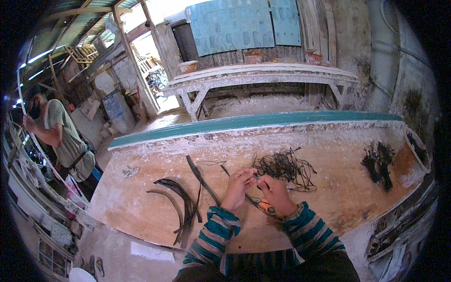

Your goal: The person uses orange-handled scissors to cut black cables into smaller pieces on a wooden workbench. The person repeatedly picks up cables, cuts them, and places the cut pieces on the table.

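My left hand [238, 189] and my right hand [278, 193] meet over the middle of the table, fingertips pinched close together. Between them is a small piece of thin dark strand, mostly hidden by the fingers. Just beyond my hands lies a loose tangle of thin black strands [287, 170]. Scissors with orange handles [266, 207] rest on the wood below my right hand, partly covered by it. To the left of my left hand are several curved black strips [189, 207], and a longer straight black strip [199, 176] slants toward my wrist.
Two bundles of black strands [378, 164] lie at the right, beside a tipped orange-brown bucket [408, 162]. A teal board [263, 122] edges the table's far side. Behind it stands a whitened bench [263, 70] with pots. Another person [68, 136] stands at the left.
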